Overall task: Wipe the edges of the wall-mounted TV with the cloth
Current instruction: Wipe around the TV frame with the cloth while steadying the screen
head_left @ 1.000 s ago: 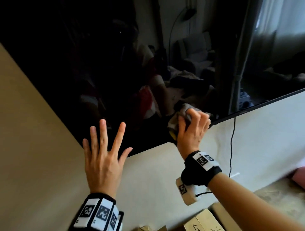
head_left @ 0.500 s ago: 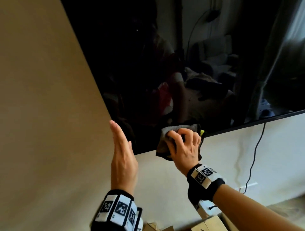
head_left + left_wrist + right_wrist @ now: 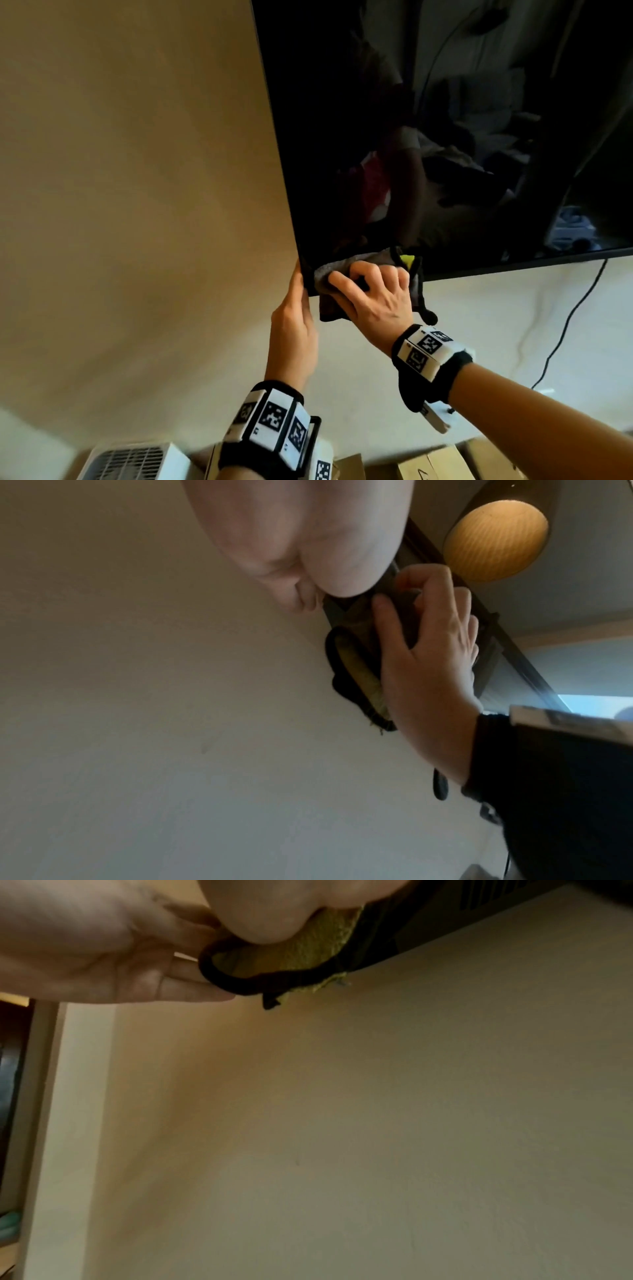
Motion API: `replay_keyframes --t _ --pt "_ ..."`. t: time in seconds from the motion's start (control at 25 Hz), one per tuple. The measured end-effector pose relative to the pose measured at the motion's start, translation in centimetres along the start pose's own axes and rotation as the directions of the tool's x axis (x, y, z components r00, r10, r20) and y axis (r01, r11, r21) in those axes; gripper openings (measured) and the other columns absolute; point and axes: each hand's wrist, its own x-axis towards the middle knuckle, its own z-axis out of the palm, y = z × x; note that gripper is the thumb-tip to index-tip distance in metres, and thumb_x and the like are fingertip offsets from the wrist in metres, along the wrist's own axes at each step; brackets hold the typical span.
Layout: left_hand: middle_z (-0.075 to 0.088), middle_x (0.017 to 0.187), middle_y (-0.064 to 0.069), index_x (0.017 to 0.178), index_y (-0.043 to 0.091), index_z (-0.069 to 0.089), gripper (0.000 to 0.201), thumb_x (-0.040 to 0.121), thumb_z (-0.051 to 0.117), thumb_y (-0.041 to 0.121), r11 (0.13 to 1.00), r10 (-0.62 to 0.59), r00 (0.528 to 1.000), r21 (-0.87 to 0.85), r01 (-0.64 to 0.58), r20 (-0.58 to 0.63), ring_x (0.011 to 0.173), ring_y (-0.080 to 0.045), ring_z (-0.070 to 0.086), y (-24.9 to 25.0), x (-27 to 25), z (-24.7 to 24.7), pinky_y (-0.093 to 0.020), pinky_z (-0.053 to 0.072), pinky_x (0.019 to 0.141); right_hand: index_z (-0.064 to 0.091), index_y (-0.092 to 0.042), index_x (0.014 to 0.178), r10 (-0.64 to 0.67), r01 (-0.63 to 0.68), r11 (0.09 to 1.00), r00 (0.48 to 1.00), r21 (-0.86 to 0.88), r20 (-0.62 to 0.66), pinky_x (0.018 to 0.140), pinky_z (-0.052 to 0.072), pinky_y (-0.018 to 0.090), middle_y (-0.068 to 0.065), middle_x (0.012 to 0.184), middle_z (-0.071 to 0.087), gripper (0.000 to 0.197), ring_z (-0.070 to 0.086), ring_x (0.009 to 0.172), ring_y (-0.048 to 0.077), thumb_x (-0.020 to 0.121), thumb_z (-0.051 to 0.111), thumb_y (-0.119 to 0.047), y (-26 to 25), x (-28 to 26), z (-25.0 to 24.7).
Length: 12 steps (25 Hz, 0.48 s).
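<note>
The wall-mounted TV (image 3: 445, 137) is a black screen, and its lower-left corner sits mid-frame in the head view. My right hand (image 3: 373, 294) grips a grey cloth (image 3: 330, 269) with a yellow patch and black trim. It presses the cloth over that corner and the bottom edge. My left hand (image 3: 296, 308) stands edge-on just left of the corner, fingers straight, touching the TV's left side. The right wrist view shows the cloth's yellow underside (image 3: 308, 953) folded under the TV's bottom (image 3: 445, 920), beside my left hand (image 3: 103, 947). The left wrist view shows my right hand (image 3: 428, 656) over the cloth (image 3: 356, 666).
A black cable (image 3: 575, 318) hangs from the TV's bottom edge down the pale wall at right. Cardboard boxes (image 3: 431, 466) and a white vented appliance (image 3: 133, 460) stand below. A round lit lamp (image 3: 496, 539) shows in the left wrist view.
My right hand has slid the cloth left along the bottom edge to the lower-left corner. My left hand left the screen face and turned edge-on against the TV's left side.
</note>
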Motion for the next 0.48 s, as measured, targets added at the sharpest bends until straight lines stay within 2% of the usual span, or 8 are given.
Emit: replay_keyframes --t 0.04,0.16,0.24,0.32,0.36,0.4,0.48 --pt "0.051 0.120 0.008 0.144 0.009 0.037 0.046 0.098 0.040 0.004 1.000 -0.010 1.000 -0.008 0.010 -0.005 0.111 0.002 0.048 0.0 0.0 0.0 0.007 0.031 0.085 0.048 -0.031 0.115 -0.059 0.059 0.998 0.998 -0.008 0.013 0.071 0.032 0.034 0.000 0.103 0.039 0.037 0.039 0.081 0.022 0.083 0.068 -0.034 0.3 -0.1 -0.1" --pt "0.054 0.127 0.007 0.145 0.014 0.037 0.047 0.099 0.038 0.004 0.994 -0.054 0.997 -0.100 0.049 -0.050 0.114 0.007 0.048 0.3 -0.2 0.6 0.001 0.035 0.089 0.047 -0.030 0.118 -0.238 0.240 0.971 0.968 -0.014 0.081 0.072 0.034 0.032 -0.001 0.107 0.041 0.052 0.040 0.082 0.020 0.075 0.076 -0.026 2.2 -0.3 -0.9" --pt "0.055 0.135 0.002 0.145 0.015 0.038 0.045 0.101 0.035 0.009 0.970 -0.126 0.982 -0.225 0.092 -0.141 0.122 0.002 0.050 0.8 -0.7 2.0 -0.016 0.042 0.100 0.047 -0.030 0.118 -0.274 0.279 0.960 0.952 -0.024 0.136 0.072 0.035 0.032 0.000 0.108 0.042 0.055 0.041 0.082 0.020 0.073 0.077 -0.023 3.8 -0.3 -1.7" --pt "0.054 0.137 -0.002 0.146 0.015 0.037 0.044 0.102 0.035 0.015 0.928 -0.255 0.930 -0.336 0.159 -0.265 0.124 -0.006 0.052 1.5 -1.2 3.8 -0.035 0.044 0.105 0.047 -0.030 0.118 -0.265 0.275 0.961 0.949 -0.040 0.168 0.072 0.034 0.032 0.000 0.108 0.041 0.060 0.041 0.082 0.020 0.069 0.079 -0.018 5.2 -0.7 -2.4" --pt "0.052 0.139 -0.004 0.148 0.016 0.032 0.046 0.102 0.035 0.017 0.900 -0.331 0.894 -0.385 0.202 -0.304 0.124 -0.009 0.052 2.2 -1.4 4.7 -0.039 0.044 0.106 0.047 -0.030 0.118 -0.255 0.268 0.962 0.950 -0.048 0.183 0.072 0.034 0.032 0.000 0.107 0.041 0.061 0.041 0.082 0.020 0.068 0.080 -0.018 5.9 -0.9 -2.7" --pt "0.049 0.140 -0.005 0.150 0.017 0.026 0.049 0.102 0.035 0.020 0.865 -0.406 0.857 -0.437 0.247 -0.318 0.125 -0.012 0.051 2.9 -1.4 5.6 -0.040 0.043 0.107 0.047 -0.030 0.117 -0.245 0.259 0.964 0.951 -0.054 0.190 0.072 0.034 0.032 0.000 0.107 0.041 0.061 0.041 0.082 0.021 0.068 0.081 -0.020 6.7 -1.1 -3.1" --pt "0.048 0.141 -0.009 0.152 0.017 0.020 0.052 0.102 0.035 0.021 0.816 -0.491 0.807 -0.498 0.293 -0.329 0.125 -0.015 0.051 4.1 -1.5 7.2 -0.033 0.042 0.106 0.048 -0.030 0.116 -0.224 0.238 0.970 0.955 -0.054 0.193 0.072 0.034 0.033 0.001 0.105 0.041 0.057 0.041 0.081 0.021 0.070 0.081 -0.025 8.5 -1.8 -3.7"
